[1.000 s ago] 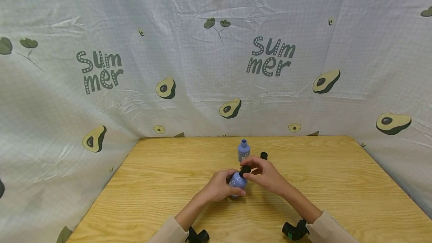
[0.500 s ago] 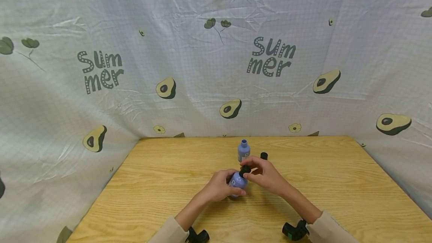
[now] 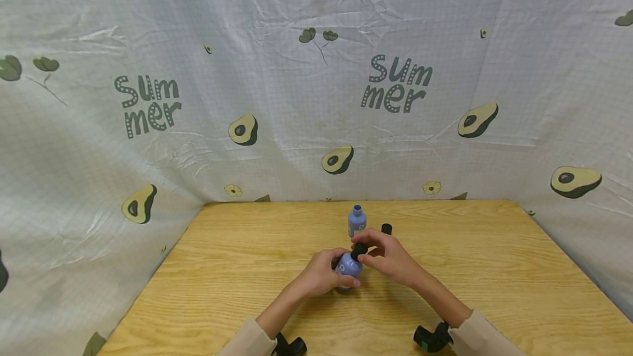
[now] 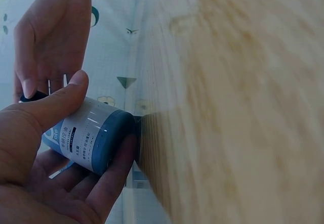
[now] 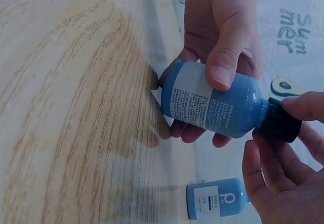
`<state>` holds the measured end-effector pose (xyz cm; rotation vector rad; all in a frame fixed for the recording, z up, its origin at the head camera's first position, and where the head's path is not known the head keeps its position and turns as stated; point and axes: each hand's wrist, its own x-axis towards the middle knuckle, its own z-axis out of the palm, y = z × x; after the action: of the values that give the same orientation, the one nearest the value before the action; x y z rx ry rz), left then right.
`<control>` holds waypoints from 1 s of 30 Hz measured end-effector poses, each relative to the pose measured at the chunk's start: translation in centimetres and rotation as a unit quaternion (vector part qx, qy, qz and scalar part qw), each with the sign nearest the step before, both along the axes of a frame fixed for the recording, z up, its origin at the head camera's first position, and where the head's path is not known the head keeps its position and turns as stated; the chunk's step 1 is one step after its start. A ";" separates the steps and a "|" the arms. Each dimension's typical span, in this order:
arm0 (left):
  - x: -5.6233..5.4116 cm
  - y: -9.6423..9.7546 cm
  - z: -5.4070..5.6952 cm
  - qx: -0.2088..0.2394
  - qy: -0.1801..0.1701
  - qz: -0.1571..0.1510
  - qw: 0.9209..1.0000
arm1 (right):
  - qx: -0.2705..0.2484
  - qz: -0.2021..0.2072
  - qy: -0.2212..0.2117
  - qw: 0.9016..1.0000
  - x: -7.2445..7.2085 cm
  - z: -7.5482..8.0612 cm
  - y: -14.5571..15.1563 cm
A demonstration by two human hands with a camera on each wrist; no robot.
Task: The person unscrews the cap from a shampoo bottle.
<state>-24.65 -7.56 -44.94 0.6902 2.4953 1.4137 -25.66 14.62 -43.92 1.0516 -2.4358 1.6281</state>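
Plainly, the labelled blue bottle (image 3: 349,264) was tilted over the wooden table (image 3: 237,268), its long axis running neck-first toward the right hand (image 3: 387,254), whose fingers pinched the black cap (image 3: 359,249); the left hand (image 3: 319,273) gripped its body, an uncapped second bottle (image 3: 357,221) standing beyond.

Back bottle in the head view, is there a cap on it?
No, the back bottle shows an open mouth at its top, with nothing over it.

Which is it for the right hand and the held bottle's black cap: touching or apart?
Touching. The right wrist view shows it: the right hand has its thumb laid against the black cap at the neck of the blue bottle.
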 end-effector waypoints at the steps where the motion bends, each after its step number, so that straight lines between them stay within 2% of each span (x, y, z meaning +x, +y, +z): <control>1: 0.0 0.0 0.0 0.000 0.001 0.000 1.000 | 0.000 -0.002 0.000 1.000 0.0 0.0 0.0; 9: 0.0 0.0 0.0 0.003 -0.005 -0.006 1.000 | 0.003 -0.007 -0.005 1.000 0.1 -0.1 0.0; 20: 0.2 -0.1 -0.2 0.004 0.004 -0.003 1.000 | 0.006 0.004 0.000 1.000 0.4 -0.1 -0.1; 30: 0.3 -0.3 -0.2 0.000 -0.001 0.002 1.000 | 0.005 -0.029 -0.005 1.000 0.6 0.0 -0.4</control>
<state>-24.38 -7.87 -45.11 0.6837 2.4963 1.4141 -25.02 14.19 -43.88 0.9671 -2.4586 1.6086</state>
